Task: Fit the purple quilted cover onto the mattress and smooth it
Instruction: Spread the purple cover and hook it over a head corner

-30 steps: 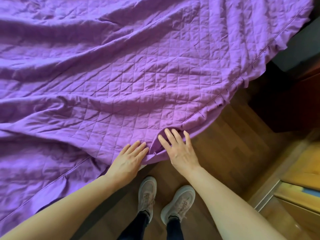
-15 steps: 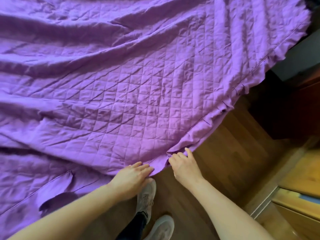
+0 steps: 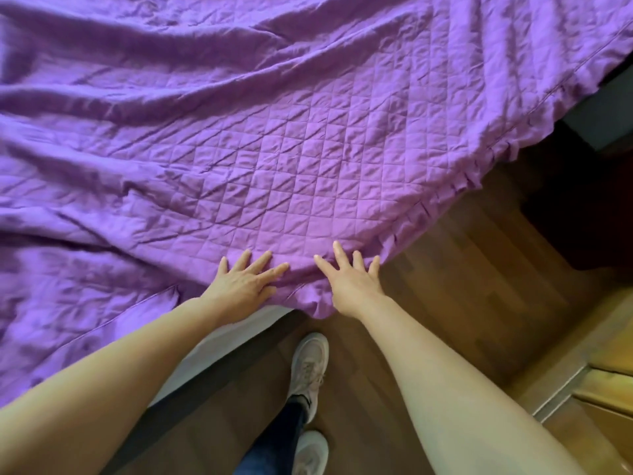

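**A:** Where does the purple quilted cover (image 3: pixel 308 149) lie?

**B:** Spread rumpled over the top of the mattress (image 3: pixel 226 341), running away from the person. Only a pale strip of the mattress's side shows, beneath the left forearm, so the skirt is not pulled down there.

**A:** And the hands?

**B:** Both are at the mattress's near corner. The left hand (image 3: pixel 245 286) lies flat on the quilting just inside that corner. Its fingers (image 3: pixel 274 270) are straight and spread, pinching nothing. The right hand (image 3: pixel 352 286) sits just beside it, where the frilled edge (image 3: pixel 423 212) begins, and its fingers (image 3: pixel 339 255) are spread the same way and hold nothing.

**A:** What does the coming move turn on?

**B:** The cover's corner (image 3: pixel 313 303), I'd say. It droops off the mattress between the two wrists, on the person's side of the fingertips. The bulk of the cloth lies ahead of the fingers, over the mattress's middle, and its long folds run roughly crosswise to the way the fingers point.

**A:** Which hand is nearer that corner?

**B:** The right. Its heel is touching the drooping cloth or just beside it, I can't tell which. The left is a little further along the mattress's other side.

**A:** So, smoothing or fitting?

**B:** My judgement is that flat palms suit pushing the folds away from the mattress's corner. To seat the corner itself, the fingers would have to draw back and curl under the hem.
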`<state>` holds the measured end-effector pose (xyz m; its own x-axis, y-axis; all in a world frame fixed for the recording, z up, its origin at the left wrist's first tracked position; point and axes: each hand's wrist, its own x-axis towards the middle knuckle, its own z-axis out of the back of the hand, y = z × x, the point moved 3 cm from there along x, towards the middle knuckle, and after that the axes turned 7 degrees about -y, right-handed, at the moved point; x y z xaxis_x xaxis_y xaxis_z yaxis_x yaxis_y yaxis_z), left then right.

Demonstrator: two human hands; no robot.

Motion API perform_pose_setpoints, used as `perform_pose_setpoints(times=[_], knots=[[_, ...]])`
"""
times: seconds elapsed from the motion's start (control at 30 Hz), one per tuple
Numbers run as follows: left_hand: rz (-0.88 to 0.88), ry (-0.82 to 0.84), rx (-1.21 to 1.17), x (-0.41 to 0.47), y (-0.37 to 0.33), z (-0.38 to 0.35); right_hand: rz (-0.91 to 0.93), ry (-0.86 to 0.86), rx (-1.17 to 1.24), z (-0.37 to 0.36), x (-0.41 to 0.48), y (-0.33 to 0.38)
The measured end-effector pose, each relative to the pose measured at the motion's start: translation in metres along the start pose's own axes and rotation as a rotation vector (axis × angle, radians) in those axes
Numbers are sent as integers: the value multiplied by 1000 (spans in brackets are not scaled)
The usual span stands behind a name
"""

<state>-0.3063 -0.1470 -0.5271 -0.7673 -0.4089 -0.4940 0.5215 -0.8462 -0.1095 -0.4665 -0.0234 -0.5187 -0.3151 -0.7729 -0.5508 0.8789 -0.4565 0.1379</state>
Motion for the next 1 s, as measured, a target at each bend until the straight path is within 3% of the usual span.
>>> perform_pose_setpoints(times=[0.17,0.37,0.67,0.77,1.0], knots=[[59,-325,-138,-82,20,6,50,-133,-61,3,-45,31],[271,-262,-78,-170,83,-20,162,-179,-92,-13,-80,88],[464,-68,14,-208,159,-39,326,-266,-75,-41,-74,204],[449,-69,131,-224,185,-57,328,-279,-68,-52,-62,251],[180,-309,268,-227,227,-86,209,-375,-119,-54,-29,337]])
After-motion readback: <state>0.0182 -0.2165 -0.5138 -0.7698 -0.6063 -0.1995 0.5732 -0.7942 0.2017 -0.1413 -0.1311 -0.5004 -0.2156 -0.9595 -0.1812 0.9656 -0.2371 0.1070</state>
